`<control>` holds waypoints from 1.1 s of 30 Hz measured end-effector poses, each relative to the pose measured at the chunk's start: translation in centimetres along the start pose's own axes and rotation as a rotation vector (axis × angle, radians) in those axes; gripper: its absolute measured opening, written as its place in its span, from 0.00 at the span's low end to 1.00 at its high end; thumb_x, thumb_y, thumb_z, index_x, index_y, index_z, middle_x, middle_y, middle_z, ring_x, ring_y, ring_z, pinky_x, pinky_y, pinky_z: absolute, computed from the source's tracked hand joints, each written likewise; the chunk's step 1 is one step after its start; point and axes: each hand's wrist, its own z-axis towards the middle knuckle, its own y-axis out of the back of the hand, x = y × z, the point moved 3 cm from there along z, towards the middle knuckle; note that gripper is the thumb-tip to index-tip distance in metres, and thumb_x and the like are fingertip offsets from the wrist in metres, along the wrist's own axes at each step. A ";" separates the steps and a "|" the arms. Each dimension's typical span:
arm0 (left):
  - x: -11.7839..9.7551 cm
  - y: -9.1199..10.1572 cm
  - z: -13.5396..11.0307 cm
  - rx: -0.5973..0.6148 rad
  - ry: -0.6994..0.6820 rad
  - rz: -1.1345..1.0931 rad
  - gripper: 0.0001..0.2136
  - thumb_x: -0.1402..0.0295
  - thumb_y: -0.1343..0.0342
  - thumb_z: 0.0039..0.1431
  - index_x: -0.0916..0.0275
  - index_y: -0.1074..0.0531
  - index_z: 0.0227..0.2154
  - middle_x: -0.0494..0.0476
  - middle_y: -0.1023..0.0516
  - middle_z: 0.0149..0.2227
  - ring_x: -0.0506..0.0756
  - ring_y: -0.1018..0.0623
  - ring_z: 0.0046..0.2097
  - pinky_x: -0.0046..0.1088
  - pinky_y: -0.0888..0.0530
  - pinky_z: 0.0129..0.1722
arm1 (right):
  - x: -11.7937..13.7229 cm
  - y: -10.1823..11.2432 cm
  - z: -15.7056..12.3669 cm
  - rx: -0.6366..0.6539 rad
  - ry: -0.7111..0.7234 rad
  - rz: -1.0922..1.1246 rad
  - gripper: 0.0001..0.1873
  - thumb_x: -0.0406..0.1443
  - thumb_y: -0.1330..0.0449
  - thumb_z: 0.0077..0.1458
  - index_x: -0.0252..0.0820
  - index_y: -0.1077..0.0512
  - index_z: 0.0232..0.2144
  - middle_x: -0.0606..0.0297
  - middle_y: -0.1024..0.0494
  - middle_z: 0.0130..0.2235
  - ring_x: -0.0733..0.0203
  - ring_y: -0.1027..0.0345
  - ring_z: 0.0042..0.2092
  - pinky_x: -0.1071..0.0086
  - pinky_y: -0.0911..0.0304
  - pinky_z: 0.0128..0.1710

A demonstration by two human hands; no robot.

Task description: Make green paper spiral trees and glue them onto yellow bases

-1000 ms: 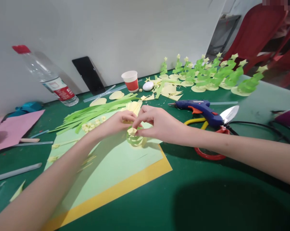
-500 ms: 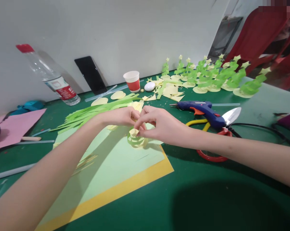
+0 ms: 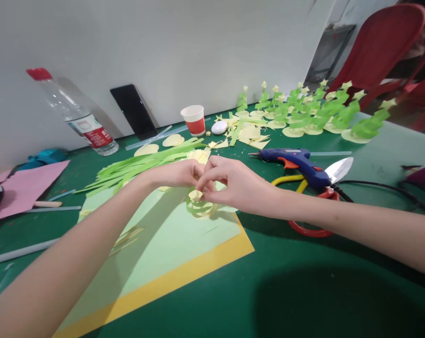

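Observation:
A small paper tree [image 3: 200, 208], a light green spiral strip over a pale round base, stands on the stacked paper sheets [image 3: 177, 249]. A pale yellow paper star [image 3: 195, 195] sits at its top. My right hand [image 3: 231, 180] is closed in a pinch on the tree's top beside the star. From the left, my left hand [image 3: 189, 171] meets it with fingers closed; their tips are partly covered by the right fingers, so I cannot see what they grip. Green paper strips [image 3: 127, 168] lie behind my left wrist.
A blue glue gun [image 3: 297, 162] and red-handled scissors [image 3: 314, 230] lie right of the sheets. Finished paper trees [image 3: 365, 126] stand at the back right. A paper cup [image 3: 194, 123], paper scraps [image 3: 251, 131], a phone [image 3: 135, 112] and a bottle [image 3: 92, 131] line the wall.
Both hands stay almost in place at the paper tree, with only a slight shift of the fingers and star. The view has tilted a little.

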 end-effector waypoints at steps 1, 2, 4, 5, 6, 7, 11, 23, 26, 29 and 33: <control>0.0 0.0 0.0 0.000 -0.003 0.002 0.07 0.69 0.42 0.44 0.54 0.22 0.17 0.47 0.26 0.16 0.52 0.29 0.22 0.28 0.31 0.27 | 0.0 0.0 0.0 0.000 0.001 0.000 0.06 0.25 0.39 0.44 0.38 0.23 0.25 0.69 0.41 0.27 0.71 0.46 0.27 0.74 0.50 0.26; 0.0 -0.1 0.0 -0.001 -0.006 0.005 0.07 0.68 0.42 0.44 0.54 0.22 0.16 0.47 0.26 0.15 0.53 0.29 0.22 0.29 0.31 0.27 | 0.0 0.0 0.0 -0.001 0.002 -0.001 0.06 0.25 0.39 0.44 0.38 0.24 0.25 0.69 0.41 0.27 0.71 0.46 0.27 0.74 0.50 0.26; 0.1 -0.1 0.0 -0.007 -0.011 0.013 0.07 0.68 0.42 0.45 0.54 0.23 0.16 0.47 0.28 0.14 0.52 0.30 0.22 0.30 0.31 0.28 | 0.0 0.1 0.0 -0.002 0.005 0.000 0.06 0.25 0.39 0.44 0.37 0.23 0.25 0.69 0.41 0.27 0.71 0.46 0.27 0.74 0.50 0.26; 0.1 -0.1 0.0 -0.014 -0.013 0.019 0.07 0.68 0.42 0.45 0.54 0.23 0.15 0.47 0.30 0.13 0.52 0.30 0.21 0.29 0.32 0.28 | 0.0 0.1 0.0 -0.004 0.007 0.001 0.06 0.25 0.39 0.44 0.37 0.23 0.25 0.69 0.41 0.27 0.71 0.46 0.27 0.73 0.50 0.25; 0.2 -0.1 0.0 -0.028 -0.014 0.027 0.07 0.68 0.42 0.44 0.55 0.23 0.15 0.47 0.31 0.13 0.52 0.30 0.22 0.29 0.32 0.28 | -0.1 0.1 0.0 -0.006 0.010 0.002 0.06 0.25 0.39 0.44 0.37 0.23 0.26 0.69 0.41 0.27 0.71 0.47 0.27 0.73 0.51 0.25; 0.2 0.0 0.0 -0.052 -0.015 0.036 0.07 0.67 0.42 0.44 0.55 0.23 0.16 0.47 0.31 0.14 0.52 0.30 0.22 0.29 0.32 0.28 | -0.1 0.1 -0.1 -0.008 0.016 0.003 0.06 0.25 0.39 0.44 0.37 0.23 0.26 0.69 0.41 0.27 0.71 0.47 0.26 0.73 0.51 0.25; 0.1 0.8 -0.5 -0.250 -0.029 0.077 0.05 0.65 0.43 0.46 0.56 0.24 0.21 0.47 0.26 0.24 0.53 0.28 0.29 0.28 0.32 0.31 | -0.4 0.0 0.0 -0.028 0.047 0.010 0.05 0.27 0.39 0.45 0.39 0.24 0.25 0.70 0.43 0.26 0.71 0.49 0.27 0.73 0.51 0.26; 0.8 -2.1 -6.2 -0.877 0.166 -0.086 0.08 0.63 0.49 0.54 0.56 0.27 0.34 0.53 0.22 0.39 0.59 0.25 0.42 0.33 0.30 0.40 | -0.9 -0.1 0.0 -0.028 0.050 0.050 0.03 0.30 0.38 0.45 0.39 0.25 0.27 0.70 0.39 0.27 0.70 0.47 0.27 0.73 0.51 0.27; 1.1 -4.1 -7.1 -0.910 0.198 -0.156 0.07 0.64 0.51 0.54 0.57 0.29 0.32 0.54 0.23 0.38 0.58 0.26 0.41 0.33 0.30 0.39 | -0.9 -0.1 -0.1 -0.028 0.047 0.049 0.03 0.29 0.39 0.45 0.39 0.25 0.27 0.70 0.39 0.27 0.70 0.47 0.27 0.73 0.50 0.26; 1.0 -5.2 -7.4 -0.912 0.150 -0.169 0.07 0.64 0.52 0.55 0.57 0.32 0.33 0.55 0.25 0.40 0.57 0.27 0.42 0.33 0.30 0.40 | -0.9 -0.2 -0.1 -0.033 0.047 0.042 0.04 0.29 0.39 0.45 0.39 0.25 0.26 0.70 0.40 0.27 0.70 0.47 0.26 0.73 0.50 0.26; 1.0 -5.4 -7.3 -0.903 0.109 -0.182 0.07 0.64 0.53 0.56 0.58 0.33 0.33 0.55 0.26 0.40 0.56 0.27 0.41 0.32 0.31 0.40 | -1.0 -0.2 -0.1 -0.040 0.052 0.037 0.04 0.29 0.40 0.45 0.40 0.25 0.27 0.69 0.39 0.27 0.68 0.45 0.28 0.72 0.49 0.27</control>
